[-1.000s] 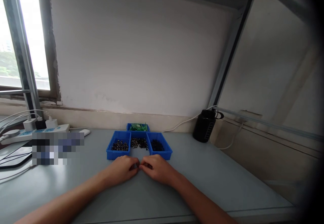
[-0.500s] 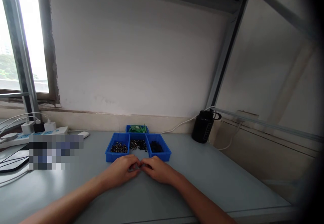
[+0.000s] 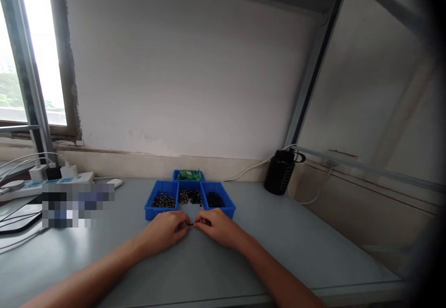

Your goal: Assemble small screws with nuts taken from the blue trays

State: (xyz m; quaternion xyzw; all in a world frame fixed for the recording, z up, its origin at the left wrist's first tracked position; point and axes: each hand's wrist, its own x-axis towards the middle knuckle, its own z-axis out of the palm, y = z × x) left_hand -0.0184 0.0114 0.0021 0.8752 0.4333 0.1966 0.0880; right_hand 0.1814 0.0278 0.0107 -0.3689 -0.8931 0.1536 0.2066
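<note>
Near the front of the blue bins, my left hand (image 3: 169, 229) and my right hand (image 3: 215, 226) face each other with fingertips pinched. Between them is a small dark part (image 3: 191, 225), gripped from both sides; its exact shape is too small to tell. The left blue bin (image 3: 152, 214) holds small shiny metal pieces (image 3: 163, 200). In the middle bin, metal and black pieces (image 3: 190, 197) lie mixed. The right blue bin (image 3: 227, 210) contains small black pieces (image 3: 215, 199). Behind them, a fourth bin holds green packets (image 3: 189, 175).
A black bottle (image 3: 279, 172) stands at the back right, near a white cable. On the left are a power strip (image 3: 78, 178) with plugs, a white mouse (image 3: 115, 183), a dark tablet-like object (image 3: 21, 219) and a blurred patch. A metal frame surrounds the desk (image 3: 195, 275).
My fingertips have moved slightly apart, and the small dark part now shows between them. The whole view has shifted a little.
</note>
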